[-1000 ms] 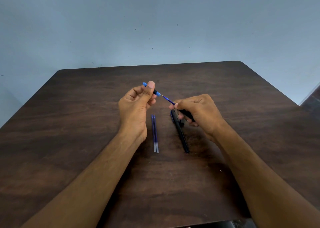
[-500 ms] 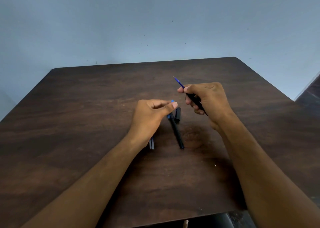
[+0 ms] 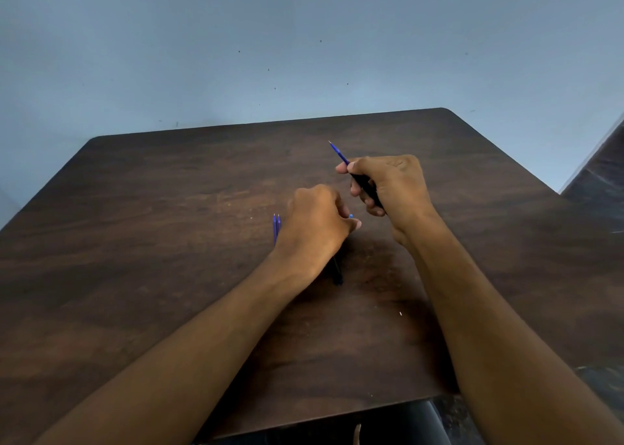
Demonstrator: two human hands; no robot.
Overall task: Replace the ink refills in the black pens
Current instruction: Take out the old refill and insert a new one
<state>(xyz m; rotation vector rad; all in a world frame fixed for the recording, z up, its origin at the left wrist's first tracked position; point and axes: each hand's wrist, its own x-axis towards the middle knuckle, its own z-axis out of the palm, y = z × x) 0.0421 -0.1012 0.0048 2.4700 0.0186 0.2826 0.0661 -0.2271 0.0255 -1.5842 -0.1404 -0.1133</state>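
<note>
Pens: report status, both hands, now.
Right hand shut on pen barrel, refill poking out. Left hand down over pen on table; its hold hidden. Spare refills alongside. Nothing blocking.

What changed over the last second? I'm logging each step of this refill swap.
The hands separated: the left hand pulled the blue-ended tip piece off and lowered it toward the table, near the second black pen. The right hand lifted the pen barrel, its refill now exposed. The two spare refills stayed put.
</note>
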